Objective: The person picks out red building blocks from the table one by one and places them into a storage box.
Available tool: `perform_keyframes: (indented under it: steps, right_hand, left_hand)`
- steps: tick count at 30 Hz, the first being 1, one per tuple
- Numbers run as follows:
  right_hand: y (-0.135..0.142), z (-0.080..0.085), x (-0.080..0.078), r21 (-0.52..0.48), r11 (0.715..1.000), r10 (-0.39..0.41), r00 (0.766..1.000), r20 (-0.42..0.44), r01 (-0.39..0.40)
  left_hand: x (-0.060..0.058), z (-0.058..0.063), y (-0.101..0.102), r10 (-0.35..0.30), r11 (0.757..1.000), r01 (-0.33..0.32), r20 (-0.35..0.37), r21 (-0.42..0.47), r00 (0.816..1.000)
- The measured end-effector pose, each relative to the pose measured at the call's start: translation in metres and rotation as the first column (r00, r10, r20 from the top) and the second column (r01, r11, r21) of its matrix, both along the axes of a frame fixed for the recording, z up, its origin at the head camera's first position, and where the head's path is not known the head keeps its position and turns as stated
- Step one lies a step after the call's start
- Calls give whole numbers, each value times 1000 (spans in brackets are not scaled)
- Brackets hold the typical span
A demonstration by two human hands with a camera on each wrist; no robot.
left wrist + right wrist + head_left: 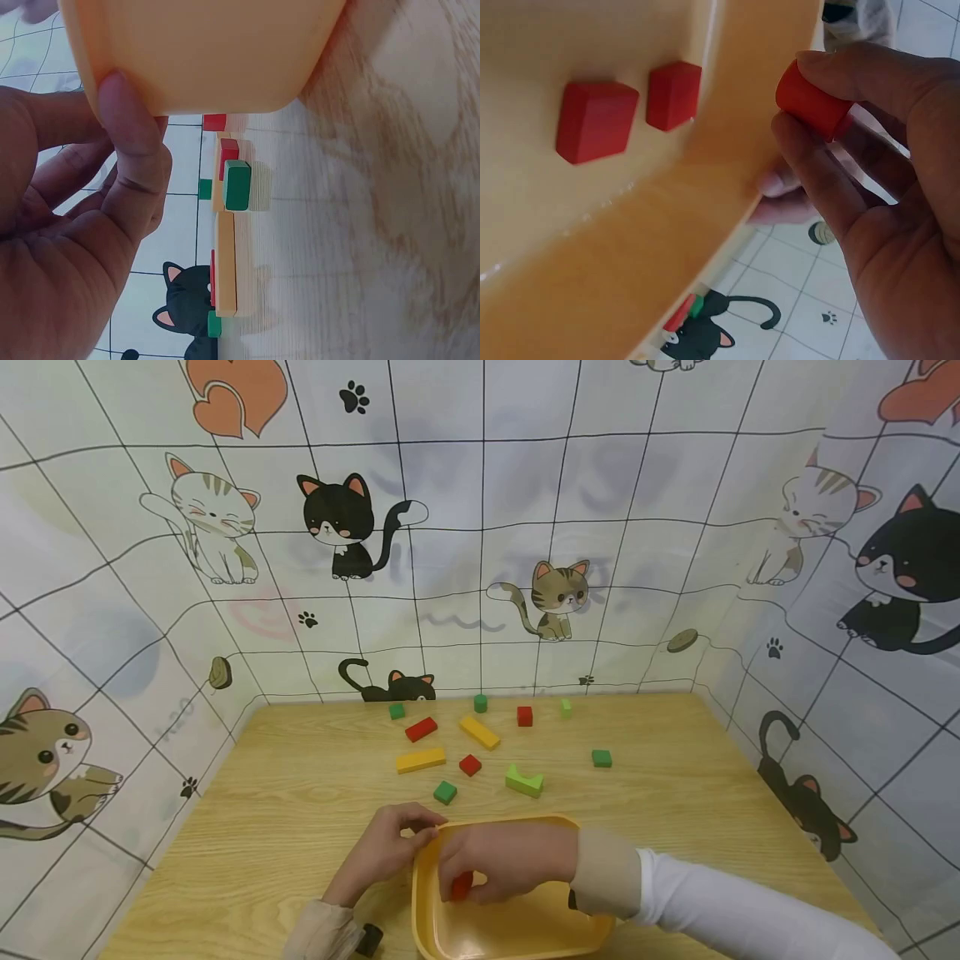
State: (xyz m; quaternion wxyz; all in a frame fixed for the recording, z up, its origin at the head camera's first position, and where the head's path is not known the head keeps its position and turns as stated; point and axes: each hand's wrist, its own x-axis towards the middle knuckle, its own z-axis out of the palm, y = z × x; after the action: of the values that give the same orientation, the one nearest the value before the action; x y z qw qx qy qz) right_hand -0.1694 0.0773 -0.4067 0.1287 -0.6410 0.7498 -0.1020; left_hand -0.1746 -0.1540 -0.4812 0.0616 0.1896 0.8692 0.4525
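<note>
A yellow plastic basin (525, 935) stands at the table's front edge. My left hand (392, 845) pinches its rim at the far left corner; in the left wrist view the thumb (124, 124) lies on the basin's outer wall. Inside the basin, my right hand (506, 860) pinches a red cylinder block (810, 97) between thumb and fingers. Two red blocks, one larger (596, 121) and one smaller (673, 96), show in the basin in the right wrist view. The right forearm covers part of the basin in the head view.
Beyond the basin lie several loose blocks: a green block (445, 792), a light green notched block (524, 781), a red block (470, 765), yellow bars (421, 761) and others farther back. A cat-print sheet (480, 527) stands behind the wooden table (300, 827).
</note>
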Motion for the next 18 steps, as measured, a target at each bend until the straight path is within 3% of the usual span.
perform_keyframes:
  steps: [4, 11, 18]
  right_hand:
    - [-6, -8, 4, 47, 997, 62, 997, -36, -60]
    - [-12, -22, 6, 140, 986, 97, 995, -14, -94]
    - [-15, -34, 9, 146, 972, 186, 983, -8, -182]
  left_hand:
    - [0, 0, 0, -4, 1000, 4, -9, 0, 1000]
    - [0, -1, -1, -6, 1000, 6, -13, 0, 1000]
    - [0, 1, -1, 3, 1000, -3, 1, -11, 1000]
